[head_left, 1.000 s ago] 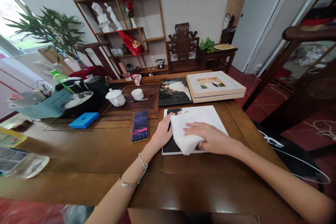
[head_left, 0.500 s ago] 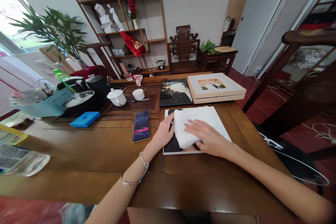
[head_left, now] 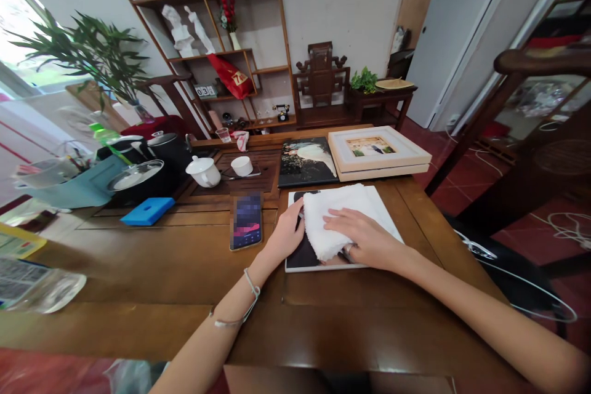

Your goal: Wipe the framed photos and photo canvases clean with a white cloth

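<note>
A folded white fluffy cloth lies over a white-edged photo panel on the wooden table. My right hand is on the cloth, its upper fingers spread over the top and its lower side curled at the cloth's near edge, where a ring shows. Resting over the panel's left edge, my left hand has its fingers stretched forward and thumb apart, the tips close beside the cloth. Part of a dark picture shows around the cloth; the rest is covered. A phone lies left of my left hand.
Behind the panel lie a dark photo album and a stacked white framed picture. Further left are a lidded white teacup, a small white cup, a blue box and a black pot. A dark chair stands right.
Both hands and the cloth keep nearly the same place on the panel. The whole view has shifted slightly, with everything appearing a little further left.
</note>
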### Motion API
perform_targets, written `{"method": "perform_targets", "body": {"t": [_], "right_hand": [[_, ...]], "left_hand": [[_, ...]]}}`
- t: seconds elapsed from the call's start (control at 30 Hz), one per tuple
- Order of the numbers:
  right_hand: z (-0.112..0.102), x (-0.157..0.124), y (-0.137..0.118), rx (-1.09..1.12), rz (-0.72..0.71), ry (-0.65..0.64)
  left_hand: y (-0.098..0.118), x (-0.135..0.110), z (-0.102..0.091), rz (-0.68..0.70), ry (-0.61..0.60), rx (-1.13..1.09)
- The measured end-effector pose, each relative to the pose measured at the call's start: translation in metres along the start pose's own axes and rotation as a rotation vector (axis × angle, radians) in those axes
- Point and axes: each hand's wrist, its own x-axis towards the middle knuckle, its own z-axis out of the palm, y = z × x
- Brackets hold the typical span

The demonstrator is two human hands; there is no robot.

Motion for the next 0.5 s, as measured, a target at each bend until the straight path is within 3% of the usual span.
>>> {"method": "perform_targets", "body": {"t": [0.2,0.5], "right_hand": [[-0.001,-0.003,-0.009,0.012,-0.036,-0.014],[0.003,0.005,0.016,-0.086,0.066,0.084]], "left_hand": [[0.0,0.0,-0.001,0.014,-0.012,-0.016],[-0.009,-0.002,0.003,0.004,-0.002,0.034]]}}
